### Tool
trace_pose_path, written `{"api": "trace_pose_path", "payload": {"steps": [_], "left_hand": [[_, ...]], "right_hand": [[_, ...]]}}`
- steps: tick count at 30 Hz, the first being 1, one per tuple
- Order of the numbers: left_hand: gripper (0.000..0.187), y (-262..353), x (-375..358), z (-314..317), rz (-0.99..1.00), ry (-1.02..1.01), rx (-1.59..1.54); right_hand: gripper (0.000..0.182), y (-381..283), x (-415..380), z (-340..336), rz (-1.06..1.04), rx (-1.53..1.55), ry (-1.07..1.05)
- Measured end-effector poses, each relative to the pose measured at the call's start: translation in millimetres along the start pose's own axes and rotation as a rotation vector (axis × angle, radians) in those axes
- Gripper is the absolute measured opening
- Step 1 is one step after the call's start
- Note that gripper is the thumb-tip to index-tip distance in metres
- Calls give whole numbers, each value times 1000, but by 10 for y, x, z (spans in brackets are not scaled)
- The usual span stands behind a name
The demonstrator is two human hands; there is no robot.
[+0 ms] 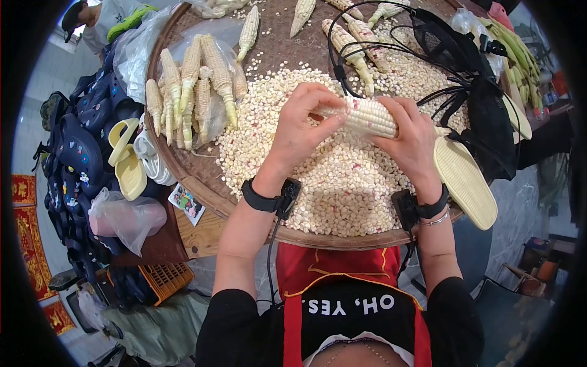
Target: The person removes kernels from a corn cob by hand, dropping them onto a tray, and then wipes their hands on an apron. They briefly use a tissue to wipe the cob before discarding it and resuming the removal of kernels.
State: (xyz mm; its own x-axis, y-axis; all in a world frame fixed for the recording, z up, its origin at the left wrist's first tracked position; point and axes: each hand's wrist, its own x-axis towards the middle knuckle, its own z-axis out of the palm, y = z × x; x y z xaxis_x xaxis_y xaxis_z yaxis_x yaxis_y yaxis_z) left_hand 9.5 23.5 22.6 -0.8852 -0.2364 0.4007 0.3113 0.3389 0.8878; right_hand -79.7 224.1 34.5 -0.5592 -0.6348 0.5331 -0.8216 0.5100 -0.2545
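Note:
My right hand (411, 133) is wrapped around the lower end of a corn cob (369, 116) with white and a few reddish kernels. My left hand (306, 119) is closed at the cob's other end, thumb and fingers against its kernels. The cob is held tilted above a heap of loose corn kernels (342, 211) on a round wooden tray (202, 183). Several stripped cobs (189, 79) lie in a pile on the left of the tray. Toward the far side rest a few cobs with kernels (348, 49).
A black bag with cables (486, 92) lies over the tray's right side. Near it, a yellow slipper (466, 180) overlaps the rim. At left are dark blue clogs (82, 147), yellow clogs (129, 162) and a pink bagged item (128, 219). Another person (98, 24) is at upper left.

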Motion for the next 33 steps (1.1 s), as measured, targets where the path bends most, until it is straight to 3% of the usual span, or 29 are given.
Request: {"api": "trace_pose_path", "payload": {"steps": [8,24,26,30,33], "left_hand": [[16,27,6,-33,-127,-63,50],[12,-93,6,-40,-147,-50,-46],[13,-171,17,-75,-180,-96,-202],[15,-186,15,-75,-161,-77,-250],[18,-86,17,-60,-84,-75,-119]], "right_hand": [[61,9,-7,24,-47,-30,-13],[58,-18,6,-30,-11,28,-86],[58,3,6,-32,5,45,-101],[57,37,2,-13,12,81,-86],[57,41,-1,-13,21,101,-67]]}}
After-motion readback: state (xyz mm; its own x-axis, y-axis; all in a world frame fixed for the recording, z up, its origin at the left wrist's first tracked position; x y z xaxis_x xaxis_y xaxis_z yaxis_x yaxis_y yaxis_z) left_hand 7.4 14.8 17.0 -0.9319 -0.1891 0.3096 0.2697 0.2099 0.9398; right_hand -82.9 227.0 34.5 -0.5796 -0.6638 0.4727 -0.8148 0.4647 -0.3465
